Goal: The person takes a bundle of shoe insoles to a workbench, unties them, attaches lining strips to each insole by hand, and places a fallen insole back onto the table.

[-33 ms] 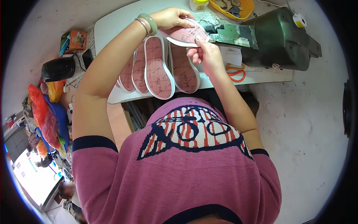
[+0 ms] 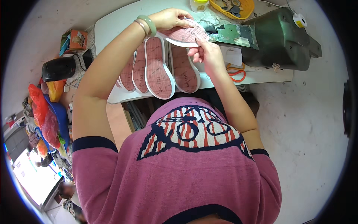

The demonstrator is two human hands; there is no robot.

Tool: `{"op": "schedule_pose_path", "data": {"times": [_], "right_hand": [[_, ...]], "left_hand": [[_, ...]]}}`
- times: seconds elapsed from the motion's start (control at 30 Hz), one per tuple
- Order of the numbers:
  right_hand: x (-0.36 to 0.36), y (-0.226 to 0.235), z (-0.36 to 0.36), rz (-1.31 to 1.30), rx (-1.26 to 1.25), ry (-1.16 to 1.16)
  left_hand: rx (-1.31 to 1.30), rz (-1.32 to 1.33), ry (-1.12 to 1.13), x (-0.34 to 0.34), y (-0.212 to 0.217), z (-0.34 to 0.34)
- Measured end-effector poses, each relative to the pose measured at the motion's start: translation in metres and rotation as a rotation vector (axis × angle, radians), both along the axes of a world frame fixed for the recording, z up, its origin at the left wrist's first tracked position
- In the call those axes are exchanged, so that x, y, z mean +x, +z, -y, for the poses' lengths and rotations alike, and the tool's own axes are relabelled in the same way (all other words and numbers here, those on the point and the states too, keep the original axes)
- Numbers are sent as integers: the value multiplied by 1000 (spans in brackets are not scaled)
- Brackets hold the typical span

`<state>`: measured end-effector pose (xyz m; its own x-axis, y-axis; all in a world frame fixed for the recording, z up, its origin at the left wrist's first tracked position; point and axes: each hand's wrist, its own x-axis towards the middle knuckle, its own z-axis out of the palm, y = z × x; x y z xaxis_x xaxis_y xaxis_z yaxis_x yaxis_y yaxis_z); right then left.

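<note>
**Sole-shaped piece held in both hands at the machine plate**

Nearest, a pink knit shirt (image 2: 179, 179) with dark trim is seen across the lower centre of the frame. At upper centre, a pink, white-edged sole piece (image 2: 182, 34) is held off the table, tilted. Its upper edge is grasped by the left hand (image 2: 171, 18); a pale green bangle (image 2: 151, 24) is worn on that wrist. Its lower right edge is pinched by the right hand (image 2: 209, 52), with the thumb laid on the printed face and the other fingers curled below. The piece's right end is placed at the green plate (image 2: 231, 34) of a dark green machine (image 2: 279, 37), upper right; contact cannot be told.

Below the hands, more sole pieces (image 2: 157, 67) are laid side by side, partly overlapping, on a white worktable (image 2: 119, 26). Orange-handled scissors (image 2: 238, 76) are seen right of centre, beneath the plate. At the top edge, a yellow basket (image 2: 249, 9) and a yellow-lidded jar (image 2: 197, 5) are set close together. Farther off, coloured bags (image 2: 37, 99) are piled at left; a person (image 2: 69, 190) is partly seen at lower left.
</note>
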<state>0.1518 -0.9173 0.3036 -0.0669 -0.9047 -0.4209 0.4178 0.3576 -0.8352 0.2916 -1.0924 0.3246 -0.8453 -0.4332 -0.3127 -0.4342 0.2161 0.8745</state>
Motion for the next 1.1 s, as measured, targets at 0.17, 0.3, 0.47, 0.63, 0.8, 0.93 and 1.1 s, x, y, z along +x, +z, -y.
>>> {"op": "schedule_pose_path", "data": {"times": [0.17,0.3,0.47,0.63,0.8,0.93,1.1], "right_hand": [[-11,-4,4,-123,-7,-7],[-18,-4,3,-220,27,-29],[-18,-22,-22,-416,-109,68],[8,-52,-86,95,-57,323],[12,-41,-116,552,66,361],[8,-32,-116,625,81,204],[-2,-19,-101,462,-25,99]], "left_hand": [[2,28,200,10,1,-26],[1,-21,358,10,-4,-55],[-21,-67,489,3,-22,-83],[-118,-228,671,-8,-39,-93],[-181,-230,844,-13,-35,-94],[-224,-190,1004,-20,-37,-91],[-135,-274,1159,-27,-38,-81]]}}
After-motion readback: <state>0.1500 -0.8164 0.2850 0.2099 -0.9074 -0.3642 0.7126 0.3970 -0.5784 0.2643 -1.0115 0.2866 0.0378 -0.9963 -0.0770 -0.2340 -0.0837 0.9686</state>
